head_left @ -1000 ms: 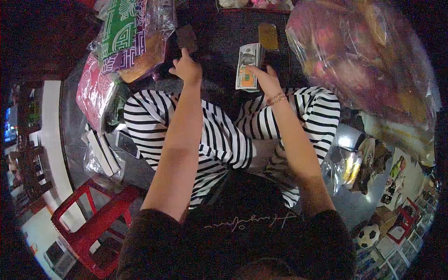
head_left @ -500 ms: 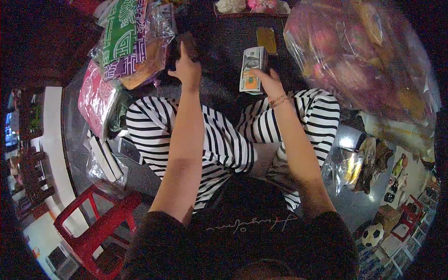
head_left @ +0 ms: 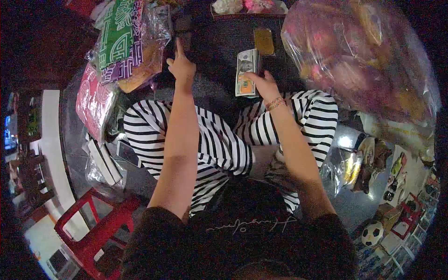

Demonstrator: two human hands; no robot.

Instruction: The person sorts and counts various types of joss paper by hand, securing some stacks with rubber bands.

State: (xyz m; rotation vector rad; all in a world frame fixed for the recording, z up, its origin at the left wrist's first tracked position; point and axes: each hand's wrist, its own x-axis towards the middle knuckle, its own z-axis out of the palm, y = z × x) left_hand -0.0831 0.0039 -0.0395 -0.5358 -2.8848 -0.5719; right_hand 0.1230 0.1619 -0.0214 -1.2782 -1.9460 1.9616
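Note:
My right hand grips a thick stack of banknotes, its thumb lying across the face of the top note. Just beyond the stack, a flat yellow-brown packet rests on the dark floor. My left hand reaches forward with the index finger stretched out and the thumb apart from it. Its other fingers are hidden. A dark brownish thing shows dimly beside that fingertip. Left of this hand lie green and purple patterned packages in clear plastic.
A large clear bag of pinkish items stands at the right. A tray with white and pink things sits at the far side. Behind at left are a red stool and a phone. A football lies lower right.
The view has shifted slightly, so most things appear a little further left and lower. My right hand keeps its hold on the banknotes, and my left index finger stays stretched forward.

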